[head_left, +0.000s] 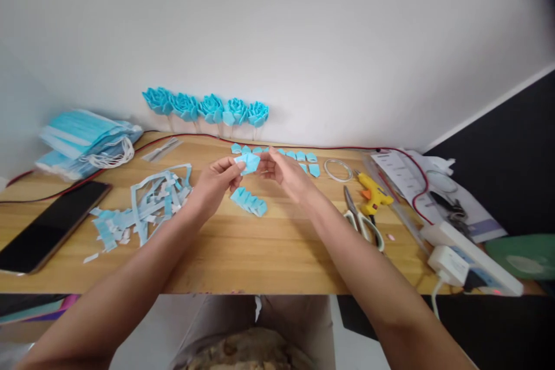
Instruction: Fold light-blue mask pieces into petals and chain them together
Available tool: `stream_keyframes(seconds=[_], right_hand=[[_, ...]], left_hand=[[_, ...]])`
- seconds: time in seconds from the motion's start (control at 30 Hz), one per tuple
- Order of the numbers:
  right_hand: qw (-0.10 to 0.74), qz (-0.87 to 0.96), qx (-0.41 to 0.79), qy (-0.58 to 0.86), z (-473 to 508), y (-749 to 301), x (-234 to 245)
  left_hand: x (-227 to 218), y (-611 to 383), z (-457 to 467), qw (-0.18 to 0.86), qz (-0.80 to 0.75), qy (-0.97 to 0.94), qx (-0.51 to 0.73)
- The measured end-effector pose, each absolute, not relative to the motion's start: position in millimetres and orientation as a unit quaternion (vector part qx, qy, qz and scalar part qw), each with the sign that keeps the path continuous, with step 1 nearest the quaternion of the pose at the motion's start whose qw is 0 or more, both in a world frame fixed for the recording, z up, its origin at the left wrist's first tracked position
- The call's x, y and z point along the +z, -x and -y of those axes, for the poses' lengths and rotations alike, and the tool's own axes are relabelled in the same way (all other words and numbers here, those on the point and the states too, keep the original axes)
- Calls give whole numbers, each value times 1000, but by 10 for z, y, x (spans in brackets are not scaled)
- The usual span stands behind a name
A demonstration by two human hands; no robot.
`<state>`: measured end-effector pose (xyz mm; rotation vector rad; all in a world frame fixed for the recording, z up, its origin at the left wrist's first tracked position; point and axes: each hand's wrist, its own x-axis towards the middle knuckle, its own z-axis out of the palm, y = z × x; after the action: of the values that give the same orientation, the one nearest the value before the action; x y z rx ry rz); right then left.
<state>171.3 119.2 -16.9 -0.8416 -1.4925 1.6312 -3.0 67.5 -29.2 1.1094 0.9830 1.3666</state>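
Both hands meet above the middle of the wooden table (pixel 243 254). My left hand (pixel 217 180) and my right hand (pixel 281 170) pinch a small folded blue fabric piece (pixel 249 163) between their fingertips. Just below it a row of folded blue pieces (pixel 248 201) lies on the table. More small blue folded pieces (pixel 299 157) are lined up behind the hands. Several finished blue fabric roses (pixel 208 107) stand against the white wall.
A heap of blue and white offcut strips (pixel 143 208) lies at left, with a stack of blue face masks (pixel 84 141) and a black phone (pixel 52 225). At right are scissors (pixel 362 219), a yellow glue gun (pixel 373 192), a white power strip (pixel 468 254) and papers (pixel 407 176).
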Motion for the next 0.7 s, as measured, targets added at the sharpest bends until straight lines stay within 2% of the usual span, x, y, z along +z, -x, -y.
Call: stream_keyframes(seconds=[0.2,0.5,0.7], right_hand=[[348,658,572,346,-992,-1858,-228],[363,708,473,378,-951,-1916,-403],[379,689,492,374,-951,-1909,-386]], left_hand=[[-385,-100,-628,522,-445,-492,537],[-447,-151,-623,550,-457,-489,500],[-423,-138,-616,559,-458,-465,512]])
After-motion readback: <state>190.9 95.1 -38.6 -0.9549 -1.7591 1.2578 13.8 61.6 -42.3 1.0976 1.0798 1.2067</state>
